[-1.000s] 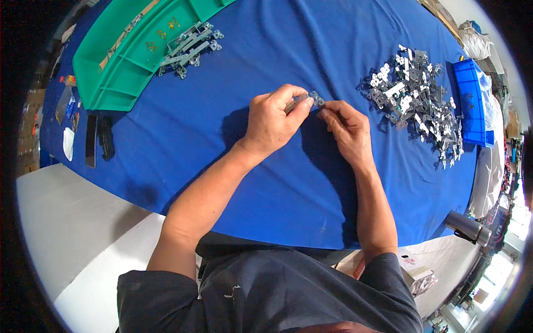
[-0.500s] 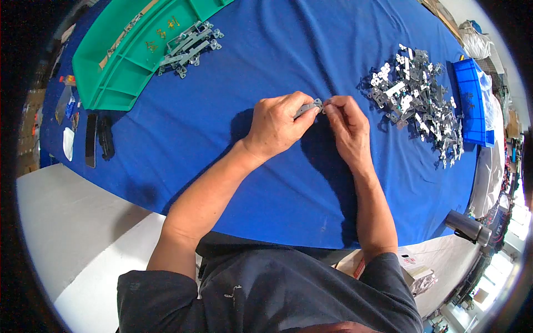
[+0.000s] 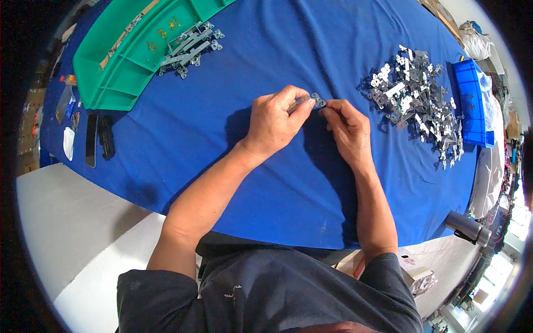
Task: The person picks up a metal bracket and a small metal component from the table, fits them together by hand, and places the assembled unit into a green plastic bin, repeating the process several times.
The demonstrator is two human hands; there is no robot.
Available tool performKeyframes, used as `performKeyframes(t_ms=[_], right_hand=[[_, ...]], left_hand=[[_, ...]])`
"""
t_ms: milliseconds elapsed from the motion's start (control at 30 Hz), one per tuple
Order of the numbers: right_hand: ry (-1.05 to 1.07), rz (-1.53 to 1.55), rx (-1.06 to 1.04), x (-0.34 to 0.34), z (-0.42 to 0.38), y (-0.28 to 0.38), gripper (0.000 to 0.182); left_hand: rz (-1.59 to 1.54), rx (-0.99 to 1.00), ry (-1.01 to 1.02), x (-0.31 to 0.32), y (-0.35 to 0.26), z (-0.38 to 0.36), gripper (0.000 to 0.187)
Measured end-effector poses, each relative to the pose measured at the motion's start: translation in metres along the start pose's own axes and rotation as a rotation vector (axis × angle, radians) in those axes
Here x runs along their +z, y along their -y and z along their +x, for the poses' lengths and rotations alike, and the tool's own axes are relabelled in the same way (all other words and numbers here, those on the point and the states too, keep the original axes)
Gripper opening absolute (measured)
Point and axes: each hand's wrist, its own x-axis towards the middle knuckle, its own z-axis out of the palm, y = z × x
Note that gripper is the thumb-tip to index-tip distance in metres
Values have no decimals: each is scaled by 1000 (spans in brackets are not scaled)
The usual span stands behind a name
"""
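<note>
My left hand [image 3: 273, 119] pinches a small grey metal bracket [image 3: 317, 100] between thumb and fingers, over the middle of the blue cloth. Most of the bracket is covered by those fingers; its end with holes sticks out to the right. Thumb and curled fingers of my right hand [image 3: 351, 129] are closed at that end. Whether a smaller part sits between them is too fine to make out. To the right lies a loose pile of metal brackets and plates [image 3: 413, 97]. A smaller group of long brackets [image 3: 191, 49] rests by the green tray [image 3: 119, 83].
A blue plastic bin [image 3: 476, 102] with clear bags stands beyond the right pile. At the left edge lie a black phone-like slab [image 3: 91, 140], a dark tool-like object [image 3: 106, 137] and a white piece [image 3: 68, 143]. A metal flask [image 3: 468, 227] is at the lower right.
My left hand has shifted slightly left and up with the bracket, and more of its holed end shows. My right fingertips have dropped slightly and the thumb sits further from the index finger.
</note>
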Motion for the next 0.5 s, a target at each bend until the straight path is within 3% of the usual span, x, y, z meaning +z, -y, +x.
performKeyframes(t_ms=[67, 167, 267, 367, 467, 500], right_hand=[[6, 73, 100, 0, -1, 5, 10], [-40, 175, 23, 4, 0, 7, 11], [55, 43, 26, -2, 1, -2, 11], [-107, -132, -375, 2, 7, -11, 10], [-114, 282, 120, 0, 0, -2, 9], [-110, 261, 120, 0, 1, -1, 10]], left_hand=[[47, 60, -2, 2, 3, 0, 14], [105, 167, 7, 4, 6, -2, 14], [126, 209, 53, 1, 2, -2, 14], [139, 212, 55, 1, 1, -2, 14], [121, 170, 28, 2, 2, -2, 13], [89, 147, -10, 3, 3, -1, 13]])
